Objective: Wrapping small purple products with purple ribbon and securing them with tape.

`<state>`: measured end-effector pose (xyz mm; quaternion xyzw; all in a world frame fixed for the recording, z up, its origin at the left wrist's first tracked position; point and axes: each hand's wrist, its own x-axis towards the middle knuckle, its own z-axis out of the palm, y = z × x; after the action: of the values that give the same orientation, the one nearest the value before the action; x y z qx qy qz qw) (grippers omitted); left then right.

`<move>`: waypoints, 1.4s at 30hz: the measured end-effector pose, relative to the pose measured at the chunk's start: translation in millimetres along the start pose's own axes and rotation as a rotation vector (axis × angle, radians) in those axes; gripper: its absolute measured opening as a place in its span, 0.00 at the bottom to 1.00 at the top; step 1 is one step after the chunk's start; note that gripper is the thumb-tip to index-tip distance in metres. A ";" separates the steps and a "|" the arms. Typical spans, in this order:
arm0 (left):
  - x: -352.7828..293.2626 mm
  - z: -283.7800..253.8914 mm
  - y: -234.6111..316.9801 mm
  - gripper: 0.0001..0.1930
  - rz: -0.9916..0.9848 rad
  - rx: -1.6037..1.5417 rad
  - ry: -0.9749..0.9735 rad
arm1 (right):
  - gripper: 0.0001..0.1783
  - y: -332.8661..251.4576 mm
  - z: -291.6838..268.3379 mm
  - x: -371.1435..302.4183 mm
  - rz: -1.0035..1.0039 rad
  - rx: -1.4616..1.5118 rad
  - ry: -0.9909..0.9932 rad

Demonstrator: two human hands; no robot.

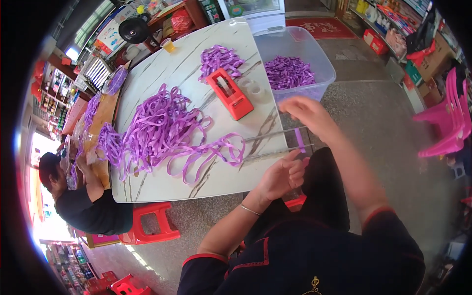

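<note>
Pale characters on the red mat

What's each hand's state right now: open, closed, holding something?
Left hand: fingers curled; can't tell whether it holds anything.
Right hand: near the purple strap, blurred; can't tell if open or closed.
</note>
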<state>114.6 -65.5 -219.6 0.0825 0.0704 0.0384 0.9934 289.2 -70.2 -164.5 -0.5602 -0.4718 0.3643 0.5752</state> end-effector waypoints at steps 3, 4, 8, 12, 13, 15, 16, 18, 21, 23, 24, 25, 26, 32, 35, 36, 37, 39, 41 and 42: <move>0.4 -0.5 -1.0 0.20 -0.006 0.040 -0.029 | 0.14 1.5 27.6 64.4 -0.054 -0.191 -0.101; 0.5 -1.0 -1.6 0.19 -0.014 0.025 -0.045 | 0.14 2.3 37.5 82.4 -0.048 -0.260 -0.111; 0.0 -3.3 -1.7 0.18 -0.021 0.020 -0.110 | 0.16 2.7 62.8 129.0 0.186 -0.489 -0.179; 2.3 -4.3 -3.0 0.18 -0.014 0.048 -0.116 | 0.18 27.5 66.2 146.3 0.205 -0.154 -0.298; 4.5 -3.0 -4.6 0.19 -0.010 0.055 -0.095 | 0.18 33.9 61.8 149.0 0.203 0.024 -0.332; 0.5 -5.3 -3.1 0.21 0.012 0.057 -0.063 | 0.16 9.9 69.8 140.3 0.269 0.020 -0.279; -1.6 -5.3 -2.3 0.21 0.021 0.065 -0.049 | 0.15 -2.3 74.1 133.9 0.332 0.014 -0.218; -0.5 -4.2 -2.7 0.22 0.016 0.076 -0.043 | 0.14 -9.1 68.9 123.4 0.337 0.013 -0.228; 0.9 -5.7 -1.3 0.19 -0.013 0.068 -0.112 | 0.13 -7.1 63.0 97.4 0.329 0.014 -0.261; 0.0 -6.6 -1.6 0.20 -0.011 0.070 -0.093 | 0.13 0.9 62.8 80.1 0.331 -0.010 -0.281; -0.3 -6.6 -1.5 0.20 -0.013 0.068 -0.092 | 0.13 6.0 63.6 74.1 0.333 -0.010 -0.279; -0.7 -6.4 -0.7 0.20 -0.008 0.066 -0.087 | 0.12 10.7 64.7 68.7 0.324 -0.011 -0.254; -1.2 -5.1 -1.1 0.21 -0.007 0.067 -0.082 | 0.12 13.8 64.8 65.2 0.314 -0.011 -0.225; 0.4 1.2 -2.3 0.27 -0.004 0.099 0.005 | 0.11 41.7 68.6 70.1 0.117 -0.302 -0.063; -1.4 0.6 -2.1 0.27 -0.005 0.094 0.022 | 0.10 24.2 72.8 64.0 0.060 -0.541 0.043; -1.7 0.5 -2.1 0.27 -0.003 0.093 0.025 | 0.09 19.2 74.0 61.9 0.031 -0.657 0.098; -1.8 0.4 -1.9 0.27 0.000 0.093 0.017 | 0.09 19.2 75.0 62.1 0.032 -0.654 0.095; -0.7 0.5 -2.6 0.27 -0.004 0.093 0.002 | 0.09 18.5 72.7 62.5 -0.043 -0.790 0.107; -0.8 0.7 -3.2 0.25 -0.001 0.100 -0.007 | 0.09 17.2 70.0 63.8 -0.071 -0.859 0.113; -0.5 0.7 -3.6 0.25 -0.003 0.098 -0.007 | 0.09 16.8 68.7 63.7 -0.100 -0.926 0.117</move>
<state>114.5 -69.2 -219.5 0.1309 0.0688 0.0334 0.9884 244.2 12.6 -177.5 -0.7542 -0.5777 0.0551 0.3073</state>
